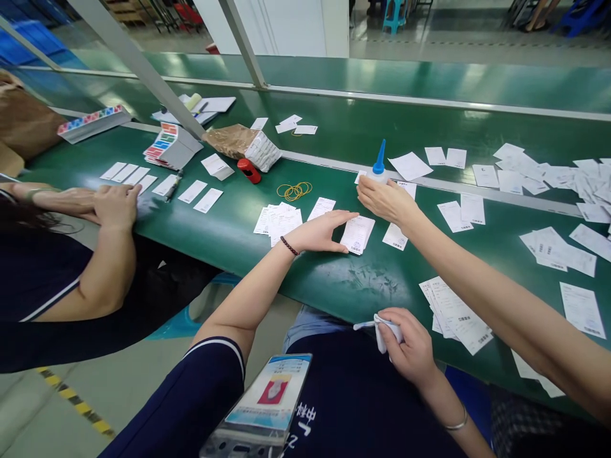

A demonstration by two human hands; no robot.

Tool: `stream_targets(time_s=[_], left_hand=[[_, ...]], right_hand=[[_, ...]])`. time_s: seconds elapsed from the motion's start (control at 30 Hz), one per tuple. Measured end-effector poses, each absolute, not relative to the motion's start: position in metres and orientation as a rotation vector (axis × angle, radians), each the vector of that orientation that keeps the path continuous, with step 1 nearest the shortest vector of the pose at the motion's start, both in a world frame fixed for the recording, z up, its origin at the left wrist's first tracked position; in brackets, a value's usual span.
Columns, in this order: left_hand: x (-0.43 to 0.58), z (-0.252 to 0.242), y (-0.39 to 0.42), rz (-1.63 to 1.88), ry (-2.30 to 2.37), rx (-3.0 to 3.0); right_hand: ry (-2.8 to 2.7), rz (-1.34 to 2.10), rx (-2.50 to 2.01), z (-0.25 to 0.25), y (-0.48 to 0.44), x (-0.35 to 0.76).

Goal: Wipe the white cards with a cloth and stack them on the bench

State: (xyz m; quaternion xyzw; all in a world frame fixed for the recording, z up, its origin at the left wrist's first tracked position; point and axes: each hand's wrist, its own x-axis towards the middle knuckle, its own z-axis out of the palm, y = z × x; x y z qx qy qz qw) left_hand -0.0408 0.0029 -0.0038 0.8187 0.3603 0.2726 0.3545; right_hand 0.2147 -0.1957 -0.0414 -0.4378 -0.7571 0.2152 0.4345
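My left hand (317, 233), with a dark beaded bracelet, lies on the bench with thumb and fingers spread. Their tips touch the left side of a small stack of printed slips (358, 234). Close to the bench's front edge, my right hand (408, 346), with a silver bangle, grips a crumpled white cloth (389, 332); its exact kind is hard to make out. From the right, a co-worker's hand (386, 198) reaches across to a white bottle (377, 175) with a blue nozzle, covering part of it. Other slips (284, 221) lie left of my left hand.
Yellow rubber bands (294, 191) and a red stamp (249, 170) lie beyond my left hand. Many slips (458, 315) spread over the right side of the green bench (305, 273). At left, another person's hands (114, 207) rest beside a row of cards.
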Motion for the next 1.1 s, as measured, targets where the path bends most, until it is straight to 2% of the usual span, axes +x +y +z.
stream_targets(time_s=[0.13, 0.3, 0.47, 0.57, 0.77, 1.1], left_hand=[[-0.034, 0.005, -0.010, 0.820, 0.893, 1.949], [-0.029, 0.007, -0.004, 0.806, 0.868, 1.801], [-0.029, 0.008, -0.015, 0.979, 0.890, 1.680], [-0.026, 0.005, -0.032, 1.111, 0.840, 1.349], [-0.015, -0.003, -0.065, 1.235, 0.427, 0.427], [-0.015, -0.011, -0.075, 1.327, 0.368, 0.187]], right_hand=[[-1.910, 0.474, -1.079, -0.042, -0.198, 0.216], [-1.953, 0.407, -1.048, -0.048, -0.193, 0.218], [-1.968, 0.355, -1.048, -0.045, -0.193, 0.217], [-1.969, 0.343, -1.068, -0.045, -0.194, 0.217], [-1.952, 0.404, -1.029, -0.046, -0.193, 0.217], [-1.928, 0.390, -1.028, -0.041, -0.195, 0.214]])
